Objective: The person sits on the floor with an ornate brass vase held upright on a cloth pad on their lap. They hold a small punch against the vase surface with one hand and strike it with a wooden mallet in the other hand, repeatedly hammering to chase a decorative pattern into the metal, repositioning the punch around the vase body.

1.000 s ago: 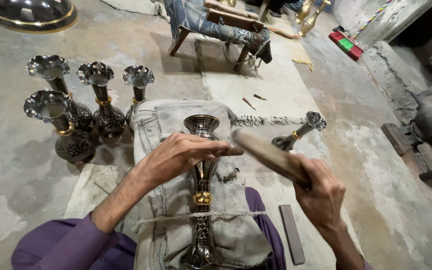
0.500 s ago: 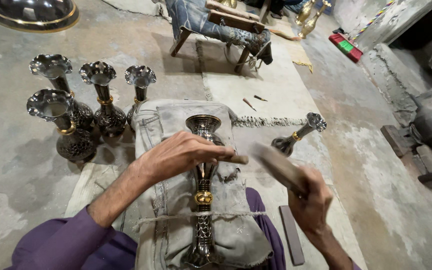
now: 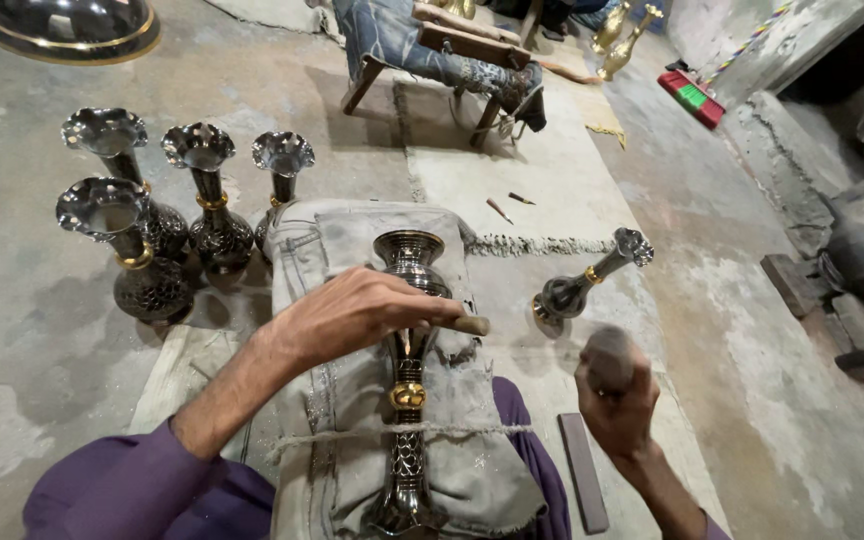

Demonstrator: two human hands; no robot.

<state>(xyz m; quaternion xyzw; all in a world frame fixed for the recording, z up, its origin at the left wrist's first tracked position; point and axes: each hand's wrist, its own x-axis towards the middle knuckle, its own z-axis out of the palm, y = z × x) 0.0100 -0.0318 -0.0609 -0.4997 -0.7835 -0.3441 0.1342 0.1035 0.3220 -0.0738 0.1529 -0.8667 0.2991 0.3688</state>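
A dark engraved metal vase (image 3: 408, 400) with a gold band lies lengthwise on a grey cloth pad (image 3: 352, 250) over my lap, tied down by a cord. My left hand (image 3: 357, 315) rests on the vase's neck and pinches a short chisel (image 3: 467, 324) that pokes out to the right. My right hand (image 3: 614, 395) is lower right of the vase, fist closed around a wooden mallet (image 3: 609, 352), blurred with motion and seen end on.
Several matching dark vases (image 3: 197, 195) stand upright on the concrete floor at left. Another vase (image 3: 582, 285) lies on its side at right. A flat dark bar (image 3: 582, 470) lies by my right knee. A low padded stool (image 3: 442, 50) stands beyond.
My right hand has swung the mallet down and back toward me, away from the chisel. The left hand and vase have stayed in place.
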